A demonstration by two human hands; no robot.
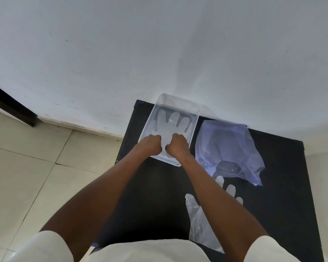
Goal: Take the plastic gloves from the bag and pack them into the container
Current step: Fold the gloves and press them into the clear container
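Observation:
A clear plastic container (194, 127) stands at the far left of the black table. A translucent plastic glove (169, 123) lies flat inside it, fingers pointing away from me. My left hand (151, 145) and my right hand (176, 147) are both inside the container at its near end, fingers curled on the glove's cuff. A bluish plastic bag (227, 146) lies to the right of the container. Another plastic glove (199, 222) lies on the table near me, partly hidden under my right forearm.
The black table (276, 205) stands against a white wall (159, 53). Beige floor tiles (27, 167) lie to the left. A dark door frame (9, 104) shows at the far left.

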